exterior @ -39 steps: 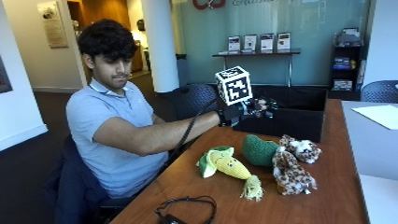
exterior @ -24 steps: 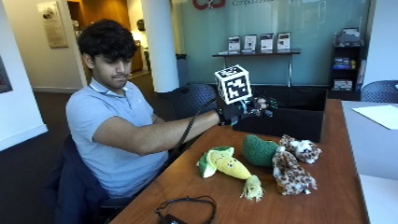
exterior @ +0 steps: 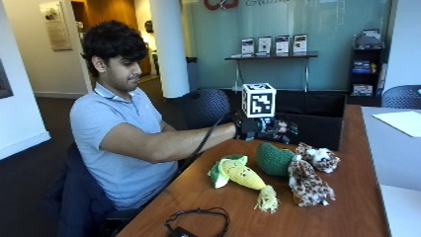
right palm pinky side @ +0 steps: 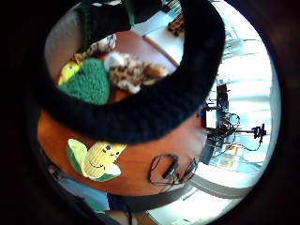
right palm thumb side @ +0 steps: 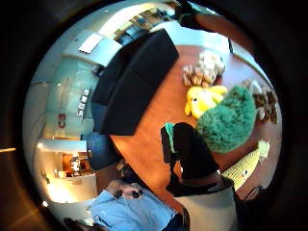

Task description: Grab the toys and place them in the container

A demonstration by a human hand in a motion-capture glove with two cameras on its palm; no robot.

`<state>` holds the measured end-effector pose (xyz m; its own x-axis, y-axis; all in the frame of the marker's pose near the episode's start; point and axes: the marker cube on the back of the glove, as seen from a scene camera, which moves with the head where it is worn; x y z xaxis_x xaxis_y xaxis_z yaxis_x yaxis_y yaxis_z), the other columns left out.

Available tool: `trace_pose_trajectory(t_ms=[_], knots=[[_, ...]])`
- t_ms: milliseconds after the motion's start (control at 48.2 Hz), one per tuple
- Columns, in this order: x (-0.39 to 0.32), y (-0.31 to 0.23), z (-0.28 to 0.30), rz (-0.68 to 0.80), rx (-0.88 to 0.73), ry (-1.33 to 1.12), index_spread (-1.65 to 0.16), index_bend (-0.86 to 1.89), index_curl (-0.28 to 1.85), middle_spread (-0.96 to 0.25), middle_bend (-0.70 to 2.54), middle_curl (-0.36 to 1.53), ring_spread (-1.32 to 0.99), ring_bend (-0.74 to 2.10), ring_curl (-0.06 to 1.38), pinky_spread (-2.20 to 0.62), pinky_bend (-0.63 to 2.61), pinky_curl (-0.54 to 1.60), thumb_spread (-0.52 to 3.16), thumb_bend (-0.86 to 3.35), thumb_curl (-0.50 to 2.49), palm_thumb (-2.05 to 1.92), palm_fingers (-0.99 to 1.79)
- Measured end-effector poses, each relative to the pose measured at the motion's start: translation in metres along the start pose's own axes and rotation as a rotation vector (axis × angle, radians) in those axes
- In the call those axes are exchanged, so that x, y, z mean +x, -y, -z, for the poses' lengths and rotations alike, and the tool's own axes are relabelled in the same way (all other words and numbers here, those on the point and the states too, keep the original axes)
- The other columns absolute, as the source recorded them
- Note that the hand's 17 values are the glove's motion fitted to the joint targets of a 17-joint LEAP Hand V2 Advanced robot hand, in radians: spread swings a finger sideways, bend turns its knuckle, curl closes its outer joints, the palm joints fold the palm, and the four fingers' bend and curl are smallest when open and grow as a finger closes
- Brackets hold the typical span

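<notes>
While the gloved right hand [exterior: 253, 127] hangs above the brown surface [exterior: 342, 212], I cannot tell if its fingers hold anything; the corn toy [exterior: 238, 173], green toy [exterior: 274, 159] and spotted toys [exterior: 308, 182] lie beside the black container [exterior: 315, 122].

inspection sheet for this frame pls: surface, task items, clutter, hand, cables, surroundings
Surface: brown wooden table, toys grouped near its middle.
Job's things: corn toy lying on the table; green knitted toy beside it; spotted plush toys touching the green one; black container open at the table's far end.
Clutter: white sheet on the adjoining table.
Hand: gloved right hand raised above the table in front of the container, apart from the toys on the table; whether its fingers hold anything cannot be told.
Cables: black cable coiled at the table's near edge.
Surroundings: person seated in a chair; glass wall, shelf with framed items behind.
</notes>
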<state>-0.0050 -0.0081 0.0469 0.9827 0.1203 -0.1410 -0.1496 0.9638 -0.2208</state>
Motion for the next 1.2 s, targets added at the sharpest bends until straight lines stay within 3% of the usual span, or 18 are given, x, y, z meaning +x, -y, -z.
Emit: trace_pose_trajectory(t_ms=[104,166,270,311,415,560,727,851,1059,1204], knots=[[-0.007,0.007,-0.044,-0.036,-0.149,-0.083,-0.37,0.17,0.27,-0.05,0.14,0.19,-0.1,0.2,0.16,0.05,0.76,0.31,1.43,0.0,0.23,0.01,-0.03],[-0.001,0.011,-0.064,-0.129,-0.207,-0.173,-0.37,0.17,0.27,-0.05,0.14,0.19,-0.08,0.17,0.16,0.05,0.83,0.33,1.43,0.01,0.24,0.04,-0.06],[-0.01,0.017,-0.083,-0.106,-0.164,-0.093,-0.37,0.16,0.27,-0.03,0.15,0.19,-0.07,0.15,0.15,0.03,0.97,0.37,1.48,0.06,0.28,0.15,-0.06],[-0.014,0.019,-0.084,-0.055,-0.077,-0.102,-0.37,0.12,0.26,-0.03,0.21,0.21,-0.07,0.17,0.15,0.01,1.02,0.39,1.55,0.1,0.29,0.2,0.01],[-0.02,0.024,-0.076,0.023,0.084,-0.128,-0.34,0.07,0.2,-0.04,0.47,0.28,-0.11,0.46,0.19,-0.12,1.01,0.35,1.67,0.26,0.34,0.41,0.59],[-0.038,0.025,-0.035,0.039,0.176,0.056,-0.28,0.14,0.19,-0.03,0.51,0.32,-0.15,0.77,0.32,-0.26,1.06,0.39,1.6,0.42,0.44,0.68,0.89],[-0.09,0.035,0.086,0.127,0.323,0.205,-0.24,0.18,0.23,-0.02,0.53,0.35,-0.17,0.81,0.37,-0.32,1.05,0.41,1.55,0.46,0.51,0.79,0.9],[-0.146,0.061,0.144,0.212,0.363,0.175,-0.22,0.18,0.25,-0.02,0.53,0.37,-0.17,0.8,0.38,-0.34,1.05,0.41,1.55,0.48,0.54,0.82,0.9],[-0.252,0.1,0.17,0.35,0.338,0.09,-0.2,0.18,0.27,-0.01,0.52,0.38,-0.18,0.79,0.39,-0.35,1.05,0.41,1.55,0.49,0.58,0.84,0.91],[-0.277,0.106,0.167,0.381,0.309,0.084,-0.2,0.17,0.27,-0.01,0.51,0.4,-0.19,0.78,0.39,-0.35,1.05,0.41,1.53,0.48,0.6,0.83,0.9]])
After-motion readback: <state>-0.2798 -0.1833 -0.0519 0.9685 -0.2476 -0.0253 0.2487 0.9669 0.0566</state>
